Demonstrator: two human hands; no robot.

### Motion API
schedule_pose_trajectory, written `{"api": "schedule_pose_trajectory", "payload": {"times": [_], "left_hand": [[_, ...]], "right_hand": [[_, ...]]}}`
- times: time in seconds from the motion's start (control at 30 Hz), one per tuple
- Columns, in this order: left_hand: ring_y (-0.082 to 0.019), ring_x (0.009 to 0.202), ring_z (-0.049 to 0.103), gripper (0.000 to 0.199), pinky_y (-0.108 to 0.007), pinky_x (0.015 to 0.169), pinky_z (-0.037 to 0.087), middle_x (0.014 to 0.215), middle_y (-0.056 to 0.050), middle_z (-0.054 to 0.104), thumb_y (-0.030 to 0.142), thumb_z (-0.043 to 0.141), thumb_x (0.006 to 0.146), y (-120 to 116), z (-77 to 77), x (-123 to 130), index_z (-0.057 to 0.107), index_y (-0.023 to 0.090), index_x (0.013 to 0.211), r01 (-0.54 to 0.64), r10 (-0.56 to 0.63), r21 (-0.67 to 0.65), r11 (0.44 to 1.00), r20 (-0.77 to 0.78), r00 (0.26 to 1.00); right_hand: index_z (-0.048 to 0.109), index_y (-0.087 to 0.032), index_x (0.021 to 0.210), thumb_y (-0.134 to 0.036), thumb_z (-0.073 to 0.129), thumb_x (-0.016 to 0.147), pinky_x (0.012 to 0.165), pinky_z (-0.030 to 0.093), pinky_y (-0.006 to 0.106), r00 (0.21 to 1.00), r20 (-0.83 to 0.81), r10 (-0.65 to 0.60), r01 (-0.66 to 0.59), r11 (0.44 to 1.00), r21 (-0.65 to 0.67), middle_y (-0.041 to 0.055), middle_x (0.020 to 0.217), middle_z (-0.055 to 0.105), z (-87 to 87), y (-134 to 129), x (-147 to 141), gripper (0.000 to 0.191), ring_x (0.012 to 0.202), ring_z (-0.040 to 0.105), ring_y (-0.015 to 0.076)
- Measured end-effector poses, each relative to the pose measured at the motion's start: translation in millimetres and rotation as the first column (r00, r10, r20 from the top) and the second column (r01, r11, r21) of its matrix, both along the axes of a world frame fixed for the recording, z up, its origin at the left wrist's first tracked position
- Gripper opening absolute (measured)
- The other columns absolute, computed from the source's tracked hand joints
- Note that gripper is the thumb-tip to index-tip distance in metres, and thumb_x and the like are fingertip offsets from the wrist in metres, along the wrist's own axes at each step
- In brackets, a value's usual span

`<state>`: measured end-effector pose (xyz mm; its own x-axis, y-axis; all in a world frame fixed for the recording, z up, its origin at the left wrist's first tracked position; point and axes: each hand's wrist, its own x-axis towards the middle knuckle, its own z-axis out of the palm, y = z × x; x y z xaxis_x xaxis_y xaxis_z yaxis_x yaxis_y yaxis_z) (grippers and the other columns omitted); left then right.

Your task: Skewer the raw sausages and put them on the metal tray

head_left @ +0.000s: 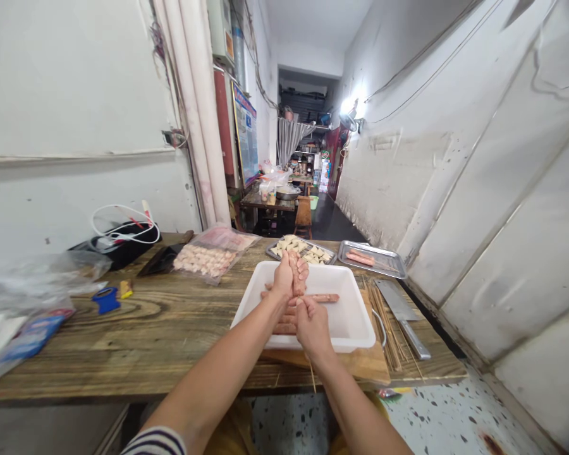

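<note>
Over a white plastic tub [351,316], my left hand [283,275] is closed around a pinkish sausage [297,281], which points away from me. My right hand [312,323] pinches a thin bamboo skewer [312,376] at the near end of that sausage. The skewer's lower end sticks out below the right hand; whether its tip is inside the meat is hidden by my fingers. Several more sausages [284,328] lie in the tub, partly covered by my hands, and one sausage [326,297] lies crosswise just beyond the right hand.
Behind the tub stand a tray of folded pale pieces [315,254] and a metal tray [386,260] holding sausages. Loose skewers [385,328] and a cleaver [401,309] lie right. Left are a bag of meat pieces [206,256] and a blue object [106,300].
</note>
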<state>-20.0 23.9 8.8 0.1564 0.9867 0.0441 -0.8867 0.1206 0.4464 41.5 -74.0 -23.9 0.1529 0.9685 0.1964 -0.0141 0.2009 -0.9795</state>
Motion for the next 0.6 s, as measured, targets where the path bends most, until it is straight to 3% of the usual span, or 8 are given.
{"api": "schedule_pose_trajectory", "payload": {"times": [0.27,0.6], "left_hand": [[-0.006,0.035,0.025,0.043,-0.015,0.031,0.022,0.051,0.005,0.032,0.056,0.034,0.088,-12.9,10.6,6.9,0.040,0.018,0.071,0.051,-0.055,-0.063,0.997,-0.064,0.996],[-0.006,0.035,0.025,0.042,-0.016,0.032,0.025,0.051,0.006,0.031,0.057,0.038,0.087,-15.1,10.2,9.3,0.040,0.018,0.071,0.112,-0.123,-0.088,0.990,-0.121,0.985]], "right_hand": [[0.070,-0.017,0.078,-0.030,0.048,0.081,0.057,0.044,0.025,0.984,0.176,0.016,-0.043,0.987,0.152,0.0034,0.064,0.064,-2.7,-10.8,12.8,0.025,0.066,0.059,0.0193],[0.071,-0.016,0.087,-0.028,0.042,0.086,0.052,0.043,0.024,0.935,0.354,-0.001,-0.065,0.982,0.176,0.0009,0.053,0.057,-10.3,-22.0,25.0,0.032,0.057,0.056,0.0173]]}}
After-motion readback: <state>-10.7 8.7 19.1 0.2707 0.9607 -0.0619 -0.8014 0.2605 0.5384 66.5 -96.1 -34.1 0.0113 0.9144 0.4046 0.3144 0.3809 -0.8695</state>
